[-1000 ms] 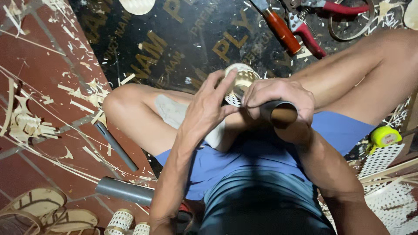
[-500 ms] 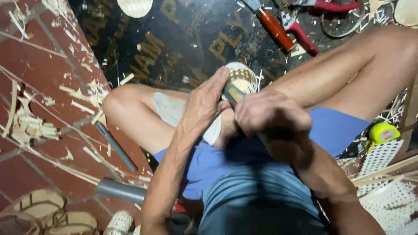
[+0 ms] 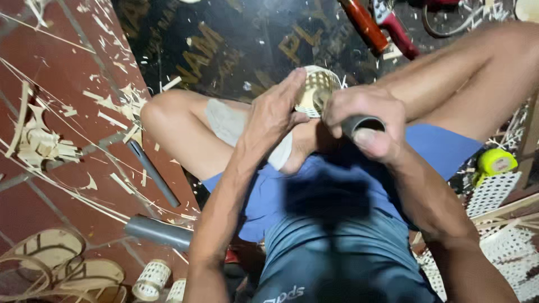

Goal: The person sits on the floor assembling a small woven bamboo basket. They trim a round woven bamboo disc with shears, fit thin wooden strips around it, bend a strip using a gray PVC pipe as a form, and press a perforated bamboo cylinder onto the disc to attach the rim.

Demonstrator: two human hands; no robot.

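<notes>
I sit cross-legged on the floor. My left hand (image 3: 276, 111) lies with fingers stretched against a small woven bamboo cup (image 3: 318, 90), pressing it from the left side. My right hand (image 3: 365, 120) is closed around a grey plastic tube (image 3: 359, 124), thumb over its open end, and the tube's far end meets the woven cup. Both hands rest above my crossed ankles and blue shorts. The inside of the cup is partly hidden by my fingers.
Red-handled tools (image 3: 382, 25) lie on a black board ahead. A grey pipe (image 3: 157, 231) and a thin dark rod (image 3: 151, 171) lie at left among bamboo shavings. Small woven cups (image 3: 150, 279) sit at lower left. A yellow tape measure (image 3: 495, 163) and woven mesh sheets (image 3: 494, 193) are at right.
My right hand with the tube dipped lower and came back up against the woven cup. The left hand stayed pressed on the cup, shifting slightly.
</notes>
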